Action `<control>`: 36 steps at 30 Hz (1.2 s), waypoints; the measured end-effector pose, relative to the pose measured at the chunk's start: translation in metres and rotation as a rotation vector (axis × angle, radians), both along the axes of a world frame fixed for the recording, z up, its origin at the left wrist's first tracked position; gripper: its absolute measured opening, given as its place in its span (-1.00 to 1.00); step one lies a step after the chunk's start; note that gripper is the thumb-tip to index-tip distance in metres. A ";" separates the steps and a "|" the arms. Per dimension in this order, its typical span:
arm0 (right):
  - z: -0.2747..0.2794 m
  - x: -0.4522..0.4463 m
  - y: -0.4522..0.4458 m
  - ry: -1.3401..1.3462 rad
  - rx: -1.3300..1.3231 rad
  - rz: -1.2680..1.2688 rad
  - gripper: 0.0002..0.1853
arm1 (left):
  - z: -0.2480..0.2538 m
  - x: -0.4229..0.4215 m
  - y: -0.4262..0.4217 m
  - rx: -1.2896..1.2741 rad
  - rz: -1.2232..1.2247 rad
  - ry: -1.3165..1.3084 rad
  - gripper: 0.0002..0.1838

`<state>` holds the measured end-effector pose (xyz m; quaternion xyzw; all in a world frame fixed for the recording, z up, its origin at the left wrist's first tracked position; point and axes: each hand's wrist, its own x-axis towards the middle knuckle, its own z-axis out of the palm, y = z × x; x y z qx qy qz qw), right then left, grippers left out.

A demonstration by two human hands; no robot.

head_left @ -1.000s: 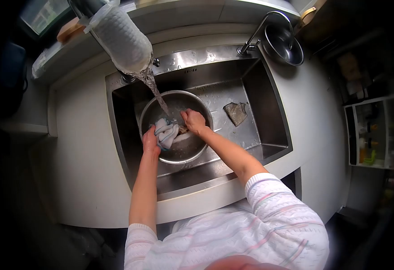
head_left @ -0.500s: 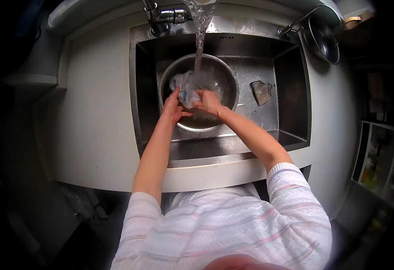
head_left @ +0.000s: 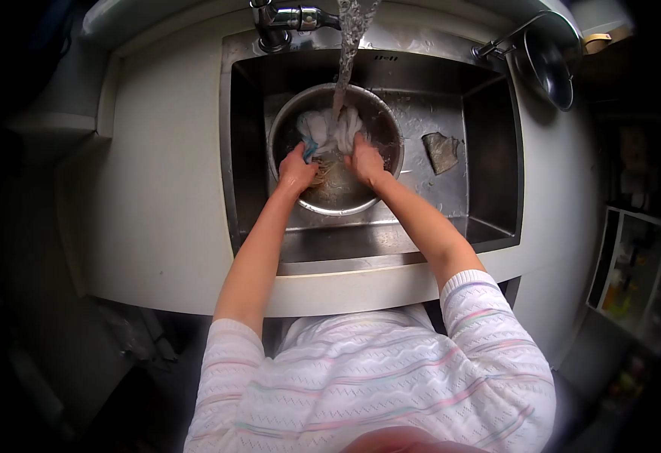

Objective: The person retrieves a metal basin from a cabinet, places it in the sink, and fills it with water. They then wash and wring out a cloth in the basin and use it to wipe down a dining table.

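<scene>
A wet white cloth with a blue patch lies spread in a round metal basin of water. From the tap, a stream of water falls onto its middle. My left hand grips the cloth by its blue part, at the near left. At the cloth's right side, my right hand is closed on the white fabric, its fingertips partly hidden. Below the cloth, something pale and yellowish shows in the water by my left hand; I cannot make out what it is.
The basin stands in a steel sink. A grey-brown rag or pad lies on the sink floor to the right. The tap is at the back left, and a dark pan sits at the back right.
My hands have moved apart, the right one to the right. The cloth was bunched between them and now spreads wider under the stream.
</scene>
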<state>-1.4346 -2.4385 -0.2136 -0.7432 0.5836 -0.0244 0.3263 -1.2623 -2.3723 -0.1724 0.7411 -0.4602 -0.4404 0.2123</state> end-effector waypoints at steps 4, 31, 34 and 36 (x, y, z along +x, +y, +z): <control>0.013 -0.012 -0.024 0.061 0.101 0.367 -0.53 | -0.032 0.007 0.001 0.020 -0.328 -0.234 -0.37; -0.013 -0.014 -0.031 0.063 -0.124 -0.011 -0.68 | -0.003 0.000 -0.015 0.317 0.082 0.210 -0.55; 0.038 0.007 -0.002 -0.478 -0.086 0.027 -0.71 | 0.008 -0.009 -0.015 0.033 0.688 0.611 -0.62; 0.082 0.033 0.023 -0.723 -0.087 0.093 -0.75 | -0.004 0.006 -0.010 0.169 0.763 0.910 -0.66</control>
